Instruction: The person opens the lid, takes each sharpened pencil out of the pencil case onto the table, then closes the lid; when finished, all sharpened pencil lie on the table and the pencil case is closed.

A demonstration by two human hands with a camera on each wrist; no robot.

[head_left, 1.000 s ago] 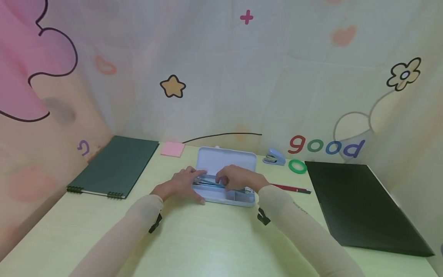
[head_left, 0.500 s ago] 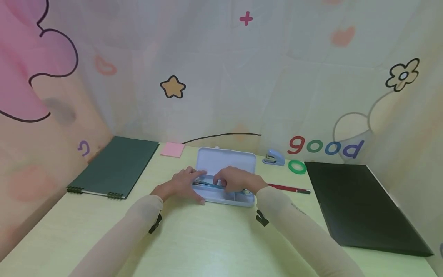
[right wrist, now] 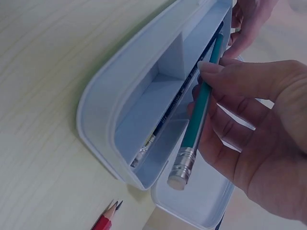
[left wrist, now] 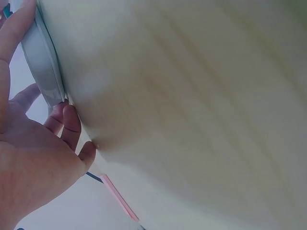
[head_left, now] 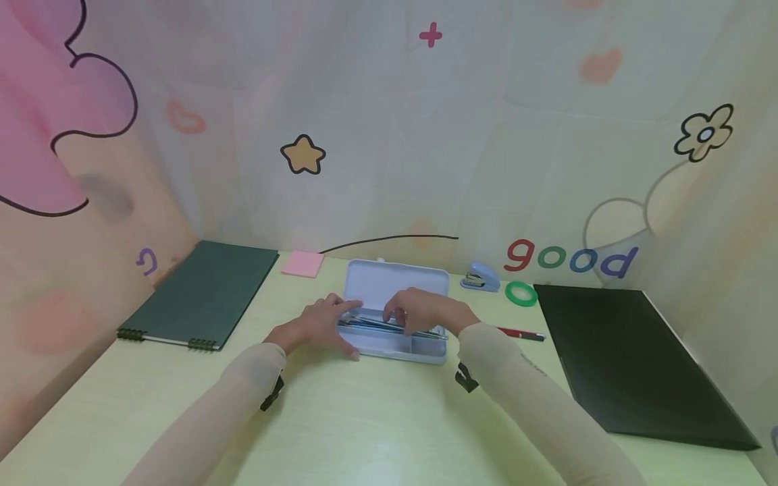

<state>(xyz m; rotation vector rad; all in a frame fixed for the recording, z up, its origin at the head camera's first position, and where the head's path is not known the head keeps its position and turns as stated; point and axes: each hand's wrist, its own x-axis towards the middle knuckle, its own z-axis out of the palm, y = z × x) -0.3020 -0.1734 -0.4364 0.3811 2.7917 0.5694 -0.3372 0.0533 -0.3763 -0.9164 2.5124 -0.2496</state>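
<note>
A pale blue pencil case (head_left: 384, 343) lies on the table with its lid (head_left: 398, 280) raised at the back. My left hand (head_left: 319, 327) holds its left end, thumb along the front and fingers around the corner; the left wrist view shows the fingertips against the case wall (left wrist: 44, 64). My right hand (head_left: 422, 310) is over the case. In the right wrist view, thumb and fingers pinch a green pencil (right wrist: 197, 117) with a metal ferrule and eraser end. Below it, a dark blue pencil (right wrist: 172, 106) lies in the long compartment. The green pencil's far tip is unclear.
Red pencils (head_left: 525, 334) lie right of the case. Behind are a blue stapler (head_left: 481, 277), green tape roll (head_left: 521, 293) and pink sticky notes (head_left: 302, 264). A dark green spiral notebook (head_left: 206, 290) is at left, a black folder (head_left: 638, 364) at right.
My right hand has shifted slightly right over the case, and more of the pencils shows beneath it. My left hand stays at the case's left end.
</note>
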